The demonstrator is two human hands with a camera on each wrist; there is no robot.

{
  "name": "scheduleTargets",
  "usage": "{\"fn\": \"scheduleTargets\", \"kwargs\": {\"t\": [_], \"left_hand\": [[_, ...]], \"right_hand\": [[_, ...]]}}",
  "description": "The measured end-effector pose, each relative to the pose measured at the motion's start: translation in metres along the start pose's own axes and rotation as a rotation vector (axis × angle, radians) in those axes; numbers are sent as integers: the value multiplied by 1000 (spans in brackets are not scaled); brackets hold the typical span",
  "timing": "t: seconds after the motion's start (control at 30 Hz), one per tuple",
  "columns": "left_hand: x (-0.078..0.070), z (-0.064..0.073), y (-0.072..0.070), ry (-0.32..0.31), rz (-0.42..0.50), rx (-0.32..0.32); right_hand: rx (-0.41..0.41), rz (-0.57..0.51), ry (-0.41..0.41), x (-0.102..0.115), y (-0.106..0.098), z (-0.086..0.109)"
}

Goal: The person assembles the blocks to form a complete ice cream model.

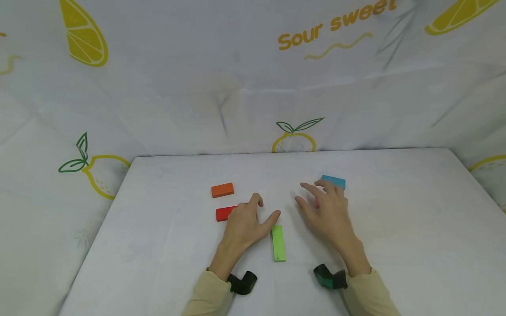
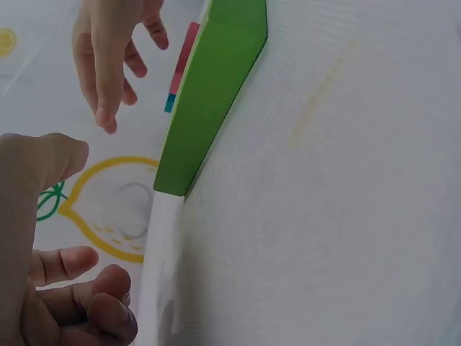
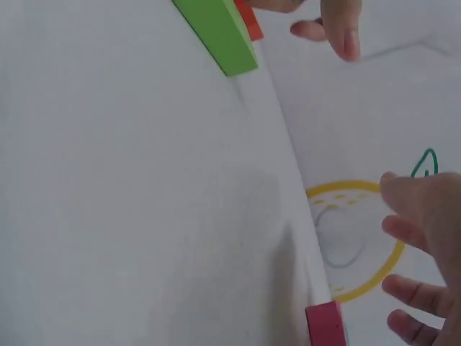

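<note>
In the head view my left hand (image 1: 245,224) hovers at the red block (image 1: 224,213), covering its right end, with thumb and index finger spread. Its other fingers curl loosely around nothing in the left wrist view. A light green block (image 1: 278,245) lies lengthwise just below the left thumb. My right hand (image 1: 330,215), fingers spread and slightly bent, is above the table and overlaps the near edge of a blue block (image 1: 334,180). Beneath it sits a pink block (image 3: 325,323), mostly hidden from the head view. Neither hand holds anything.
An orange block (image 1: 222,190) lies behind the red one. The white table (image 1: 415,228) ends at a back edge against a white cloth (image 1: 178,109) printed with lemons. Each wrist wears a dark camera mount (image 1: 243,283) beside a beige sleeve (image 1: 209,294).
</note>
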State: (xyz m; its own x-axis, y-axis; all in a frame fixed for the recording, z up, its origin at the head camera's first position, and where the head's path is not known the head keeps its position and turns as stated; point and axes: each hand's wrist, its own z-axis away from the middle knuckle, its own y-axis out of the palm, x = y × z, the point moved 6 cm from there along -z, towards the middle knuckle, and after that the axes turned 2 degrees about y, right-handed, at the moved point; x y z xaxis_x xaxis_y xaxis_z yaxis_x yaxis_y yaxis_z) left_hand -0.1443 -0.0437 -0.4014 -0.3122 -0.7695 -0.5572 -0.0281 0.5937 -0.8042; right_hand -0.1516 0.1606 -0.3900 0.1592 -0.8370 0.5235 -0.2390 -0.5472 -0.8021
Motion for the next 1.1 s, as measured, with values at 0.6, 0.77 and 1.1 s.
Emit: {"fn": "scheduleTargets", "kwargs": {"t": [0.6, 0.77, 1.1], "left_hand": [[-4, 15, 23, -143, 92, 393], [-9, 16, 23, -98, 81, 364], [-12, 17, 25, -104, 34, 325]], "right_hand": [[-47, -345, 242, -83, -24, 7], [10, -359, 195, -91, -20, 11], [84, -287, 105, -88, -16, 11]]}}
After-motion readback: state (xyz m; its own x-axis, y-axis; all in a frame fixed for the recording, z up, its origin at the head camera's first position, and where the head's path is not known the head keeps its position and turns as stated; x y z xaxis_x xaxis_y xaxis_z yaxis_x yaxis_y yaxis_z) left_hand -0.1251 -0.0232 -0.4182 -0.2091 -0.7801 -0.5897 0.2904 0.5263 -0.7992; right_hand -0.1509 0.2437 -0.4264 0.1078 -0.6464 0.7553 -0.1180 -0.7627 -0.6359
